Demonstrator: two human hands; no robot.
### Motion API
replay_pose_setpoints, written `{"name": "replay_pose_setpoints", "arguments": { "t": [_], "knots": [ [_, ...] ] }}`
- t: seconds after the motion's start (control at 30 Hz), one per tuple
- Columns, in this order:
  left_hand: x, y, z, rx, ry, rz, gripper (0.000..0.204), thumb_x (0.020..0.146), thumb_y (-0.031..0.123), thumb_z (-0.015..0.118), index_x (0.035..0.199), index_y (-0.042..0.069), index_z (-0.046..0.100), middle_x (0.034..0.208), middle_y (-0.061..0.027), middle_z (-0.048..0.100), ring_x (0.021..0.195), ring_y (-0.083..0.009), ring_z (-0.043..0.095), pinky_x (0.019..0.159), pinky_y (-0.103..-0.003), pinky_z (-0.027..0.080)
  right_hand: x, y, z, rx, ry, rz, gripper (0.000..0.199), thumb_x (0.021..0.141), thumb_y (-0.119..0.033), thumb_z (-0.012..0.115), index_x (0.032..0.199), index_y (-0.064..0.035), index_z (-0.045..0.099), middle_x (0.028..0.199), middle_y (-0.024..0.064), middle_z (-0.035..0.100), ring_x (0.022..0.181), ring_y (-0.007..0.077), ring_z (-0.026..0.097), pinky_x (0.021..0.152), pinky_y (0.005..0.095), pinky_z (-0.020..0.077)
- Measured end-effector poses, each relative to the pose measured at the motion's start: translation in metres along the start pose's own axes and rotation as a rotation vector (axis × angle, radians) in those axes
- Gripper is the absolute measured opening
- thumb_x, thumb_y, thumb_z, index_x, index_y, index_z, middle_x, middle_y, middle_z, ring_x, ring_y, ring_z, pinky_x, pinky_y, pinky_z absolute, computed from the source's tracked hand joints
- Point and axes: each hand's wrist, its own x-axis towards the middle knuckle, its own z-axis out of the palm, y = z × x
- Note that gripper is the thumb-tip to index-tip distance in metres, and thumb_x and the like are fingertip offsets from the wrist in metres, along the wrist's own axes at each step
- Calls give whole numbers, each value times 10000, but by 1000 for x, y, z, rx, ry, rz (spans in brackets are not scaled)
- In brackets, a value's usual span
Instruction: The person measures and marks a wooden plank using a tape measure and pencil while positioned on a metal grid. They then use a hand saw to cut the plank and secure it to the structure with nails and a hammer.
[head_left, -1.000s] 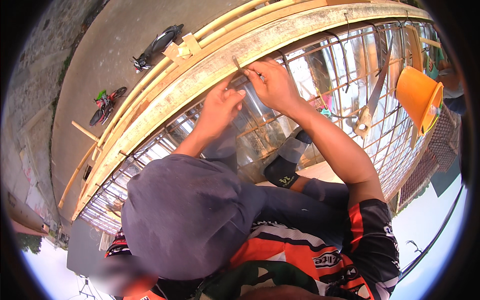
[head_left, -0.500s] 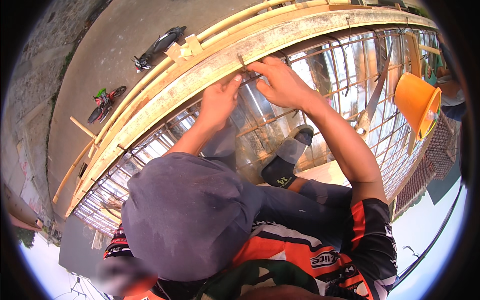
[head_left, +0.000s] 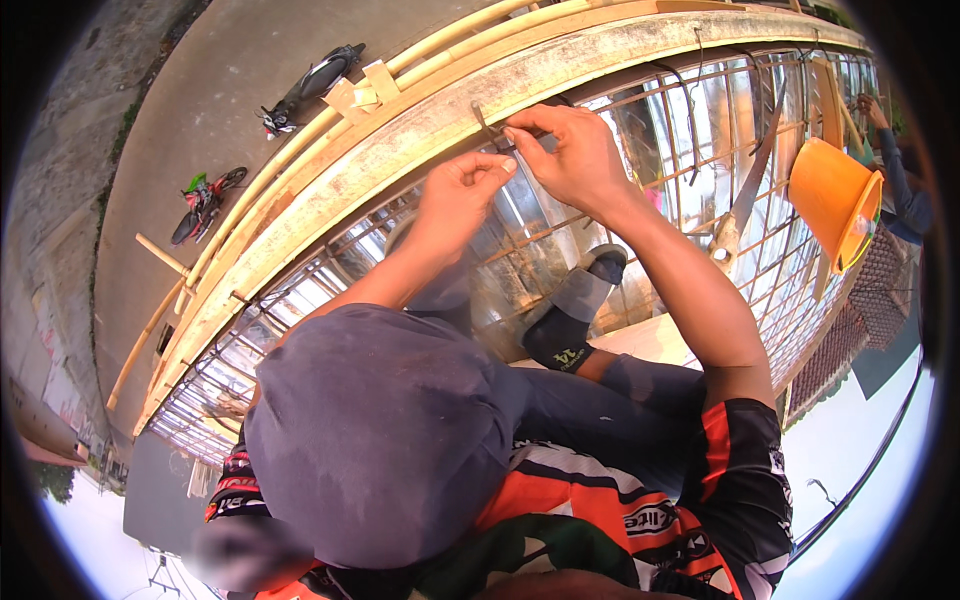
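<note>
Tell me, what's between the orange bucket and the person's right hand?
In the head view, a handsaw hangs on the rebar grid between the orange bucket and the right hand.

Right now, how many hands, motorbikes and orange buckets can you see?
Hands at the wire: 2, the left hand and the right hand
Motorbikes on the ground below: 2, a dark motorbike and a green and red motorbike
Orange buckets: 1, the orange bucket
Total: 5
</note>
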Motion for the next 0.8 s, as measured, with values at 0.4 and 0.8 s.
{"name": "replay_pose_setpoints", "arguments": {
  "t": [0.4, 0.8],
  "knots": [
    [9, 1, -11, -218, -10, -74, 388, 1196, 362, 533, 1488, 109, 577, 807, -16, 614, 522, -67, 389, 501, -219, 309, -6, 13, 10, -179, -172, -216, 348, 948, -130, 708, 1287, -110, 784, 1188, 115, 744, 1121, 314, 673, 1009, 434, 475],
    [-42, 27, -30, -267, -159, -230, 289, 1197, 359, 537, 1298, 128, 679, 678, 67, 418, 519, -33, 311, 478, -217, 259, 7, -8, -11, 116, -229, 130, 279, 957, -228, 723, 1148, -43, 807, 978, 166, 786, 921, 339, 740, 830, 439, 577]
  ]
}}
